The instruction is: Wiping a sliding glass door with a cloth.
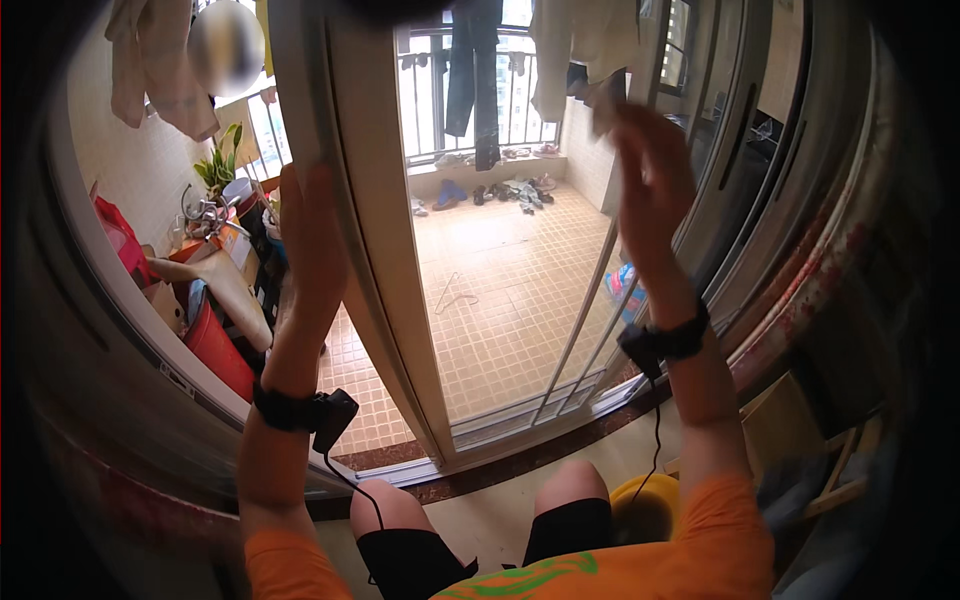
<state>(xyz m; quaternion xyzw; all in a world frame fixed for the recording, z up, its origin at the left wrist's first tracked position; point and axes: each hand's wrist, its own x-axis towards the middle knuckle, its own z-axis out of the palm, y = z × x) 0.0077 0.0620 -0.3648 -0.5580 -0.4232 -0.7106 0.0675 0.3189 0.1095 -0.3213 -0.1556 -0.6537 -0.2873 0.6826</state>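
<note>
My left hand (pixel 319 240) is raised at the upright stile (pixel 379 187) of a sliding glass door, fingers pointing up and apart, seemingly resting against its edge. Up in front of the right-hand glass pane (pixel 517 255), my right hand (pixel 654 176) is bent with its fingers forward. Motion blurs its fingertips, and a pale patch there may be a cloth or just the fingers. Black straps with small boxes and cables circle both wrists. Below me the door's bottom track (pixel 517 431) runs above a dark red stone sill (pixel 420 491).
Laundry (pixel 472 82) hangs beyond the glass. Shoes (pixel 525 193) and a wire hanger (pixel 454 300) lie on the tiled balcony floor (pixel 510 337). At left stand a red bucket (pixel 217 352) and a potted plant (pixel 220 161). A yellow bucket (pixel 645 495) sits beside my right knee.
</note>
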